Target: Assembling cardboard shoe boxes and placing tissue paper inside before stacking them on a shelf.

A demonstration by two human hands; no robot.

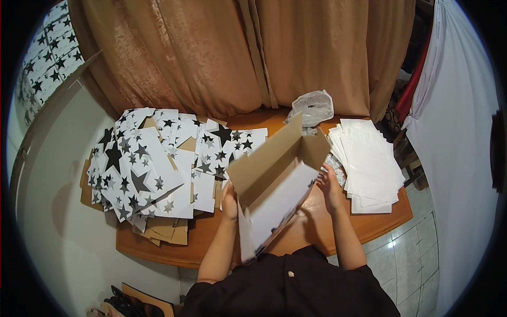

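Observation:
An open cardboard box (280,206), brown inside and white outside with dark star prints, is held tilted above the near middle of the table. My left hand (229,202) grips its left side, the fingers partly hidden by the box wall. At the right end, my right hand (328,185) is closed against the other side, its fingertips at the box edge. The long flap stands raised at the far side. Inside the box, the brown bottom shows in part. To the left lies a large heap of flat star-printed cardboard pieces (140,169).
Right of the box rests a stack of white sheets or bags (369,161). A clear plastic bag (313,107) lies at the back of the wooden table (158,256). Brown curtains (185,58) hang behind, a white cloth (457,132) at the right.

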